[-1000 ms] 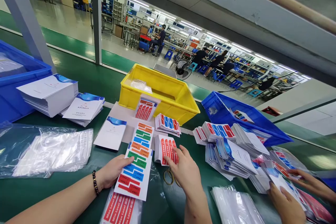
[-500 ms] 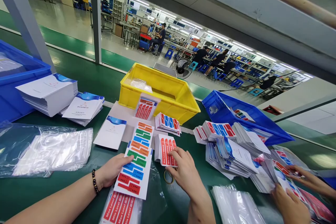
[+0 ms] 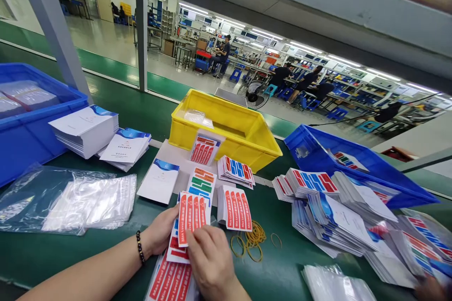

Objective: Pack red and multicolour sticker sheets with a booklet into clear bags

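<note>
My left hand is closed on a multicolour sticker sheet, with what looks like a booklet under it. My right hand pinches a red and white sticker sheet by its lower right side, laid over the multicolour one. The covered part of the lower sheet is hidden. Beyond them more multicolour stickers show on the table. To the right stands a stack of red sticker sheets. Below my hands a clear bag holds red stickers printed "Max Level" and "Min Level".
Yellow rubber bands lie right of my hands. A yellow bin stands behind, with blue bins at left and right. Booklet stacks and clear bags lie left. A co-worker's hand shows at lower right.
My right hand has taken a red sticker sheet from the stack and brought it left over the multicolour sheet. The view has shifted slightly; the co-worker's hands have mostly left it.
</note>
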{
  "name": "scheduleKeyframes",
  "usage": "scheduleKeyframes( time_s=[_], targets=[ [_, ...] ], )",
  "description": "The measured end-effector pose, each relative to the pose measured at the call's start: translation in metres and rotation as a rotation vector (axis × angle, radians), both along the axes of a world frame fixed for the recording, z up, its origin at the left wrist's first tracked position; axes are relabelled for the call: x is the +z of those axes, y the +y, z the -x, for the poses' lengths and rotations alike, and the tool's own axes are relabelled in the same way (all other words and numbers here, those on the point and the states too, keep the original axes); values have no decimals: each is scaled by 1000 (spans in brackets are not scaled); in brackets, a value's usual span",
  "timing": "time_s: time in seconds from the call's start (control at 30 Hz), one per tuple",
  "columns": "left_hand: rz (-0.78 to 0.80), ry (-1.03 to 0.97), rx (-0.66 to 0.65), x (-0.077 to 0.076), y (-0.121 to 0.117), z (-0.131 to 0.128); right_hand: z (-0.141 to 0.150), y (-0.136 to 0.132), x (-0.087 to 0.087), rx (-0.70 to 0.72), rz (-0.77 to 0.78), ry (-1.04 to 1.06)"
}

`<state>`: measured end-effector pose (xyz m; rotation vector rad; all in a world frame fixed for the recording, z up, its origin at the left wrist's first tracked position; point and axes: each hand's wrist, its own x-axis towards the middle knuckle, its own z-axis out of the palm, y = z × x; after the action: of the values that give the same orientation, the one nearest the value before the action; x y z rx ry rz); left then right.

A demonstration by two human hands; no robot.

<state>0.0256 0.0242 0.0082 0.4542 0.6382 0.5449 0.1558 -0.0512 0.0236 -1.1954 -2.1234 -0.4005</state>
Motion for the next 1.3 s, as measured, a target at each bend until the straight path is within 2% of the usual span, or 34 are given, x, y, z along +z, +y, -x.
scheduleKeyframes(
  time_s=[0.17, 0.27, 0.37, 0.47, 0.53, 0.63, 0.73, 0.93, 1.13, 1.23, 1.3],
  targets=[
    [-27, 100, 54, 4, -2, 0, 14, 1, -10, -18, 47, -35],
    [-73, 54, 25, -1, -2, 0, 12, 1, -6, -9, 89, -37],
    [-184, -11, -23, -6, -3, 0, 7, -1, 1, 39, 161, 6],
    [-203, -50, -30, -7, -4, 2, -4, -1, 3, 58, 256, 222],
    [-182, -54, -47, -7, -4, 3, -15, 1, 0, -45, 362, 461],
    [-187, -10, -80, -7, -5, 5, -29, 6, -8, -250, 655, 801],
    [-216, 25, -111, -9, -5, 6, -34, 12, -15, -311, 851, 968],
    [-296, 14, -200, -12, -6, 6, -37, 15, -17, -247, 881, 977],
    [-358, 51, -221, -14, -7, 6, -39, 17, -13, -269, 791, 876],
    [-392, 97, -248, -12, -6, 7, -36, 17, -12, -238, 720, 1099],
    [-441, 133, -291, -10, -5, 9, -36, 16, -11, -110, 824, 1283]
  ],
)
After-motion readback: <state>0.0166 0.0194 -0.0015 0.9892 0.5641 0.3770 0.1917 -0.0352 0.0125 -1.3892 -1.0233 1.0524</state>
